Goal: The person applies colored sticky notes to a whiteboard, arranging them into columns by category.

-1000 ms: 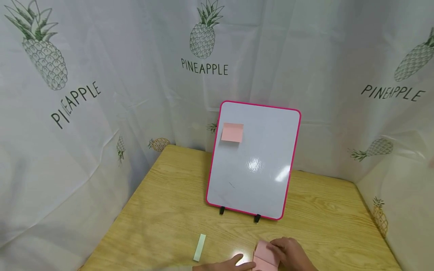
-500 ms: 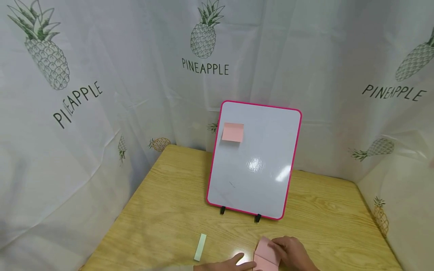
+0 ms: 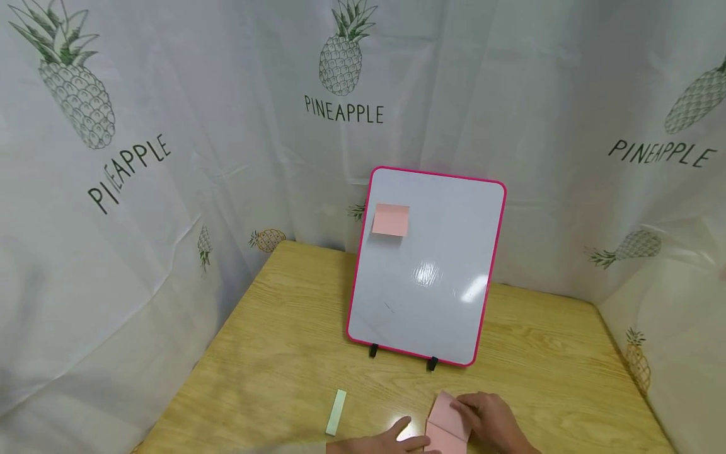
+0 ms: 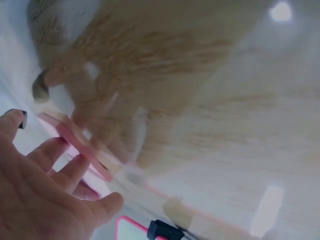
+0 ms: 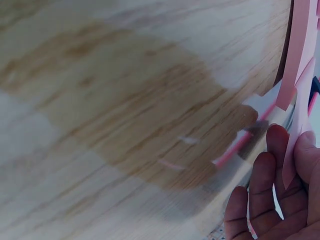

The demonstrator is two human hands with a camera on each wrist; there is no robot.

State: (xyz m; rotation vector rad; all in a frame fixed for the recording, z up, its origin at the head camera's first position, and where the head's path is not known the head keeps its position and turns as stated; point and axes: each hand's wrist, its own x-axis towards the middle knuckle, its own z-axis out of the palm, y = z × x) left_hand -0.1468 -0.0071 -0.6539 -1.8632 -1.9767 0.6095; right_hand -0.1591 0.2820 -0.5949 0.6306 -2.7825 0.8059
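Note:
A pink sticky note pad (image 3: pixel 445 437) lies on the table at the bottom of the head view. Its top sheet (image 3: pixel 447 411) is lifted along one side, with a crease line where it meets the pad. My right hand (image 3: pixel 495 421) pinches that sheet between thumb and fingers; in the right wrist view the raised sheet (image 5: pixel 299 120) stands away from the thick pad (image 5: pixel 298 47). From the left, my left hand (image 3: pixel 391 441) rests its extended fingers on the pad, thumb spread apart. The left wrist view shows those fingertips (image 4: pixel 75 167) along the pad's side (image 4: pixel 75 145).
A whiteboard (image 3: pixel 425 315) with a pink rim stands behind the hands on black feet (image 3: pixel 432 364). One pink sticky note (image 3: pixel 391 220) is stuck to its upper left. A narrow pale green strip (image 3: pixel 336 412) lies left of the pad. Pineapple-print curtains (image 3: pixel 454 82) surround the wooden table (image 3: pixel 272 353).
The right hand has moved slightly up and away with the sheet's edge, so more of the sheet is peeled up. My left hand stays on the pad.

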